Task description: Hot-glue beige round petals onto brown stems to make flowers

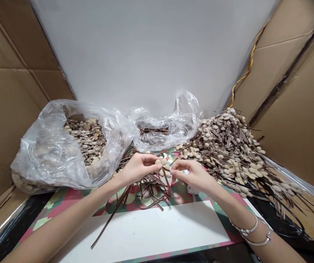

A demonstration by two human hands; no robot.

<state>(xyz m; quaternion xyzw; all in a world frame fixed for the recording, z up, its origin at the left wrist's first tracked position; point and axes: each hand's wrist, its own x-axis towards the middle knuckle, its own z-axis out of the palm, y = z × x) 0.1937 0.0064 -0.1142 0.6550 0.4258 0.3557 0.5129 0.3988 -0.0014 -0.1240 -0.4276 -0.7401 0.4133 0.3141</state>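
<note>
A small cluster of beige, padded oval pieces (pixel 162 163) is pinched between the thumb and fingers of my left hand (pixel 139 168). From the cluster hangs a brown striped ribbon (pixel 168 184). My right hand (pixel 191 175) is closed just to the right, thumb and forefinger pinched at what looks like the ribbon's end by the cluster; the fingertips hide the exact grip. Below and behind both hands, loose brown striped ribbons (pixel 148 190) lie tangled on the patterned cloth (pixel 75 199).
At left stands a clear plastic bag (pixel 50 146) full of beige oval pieces (pixel 90 140). Another plastic bag (pixel 170 122) behind holds ribbons. A large heap of beige pieces with ribbons (pixel 228 146) rises at right. A white board (pixel 151 233) lies in front; cardboard walls (pixel 296 109) flank the table.
</note>
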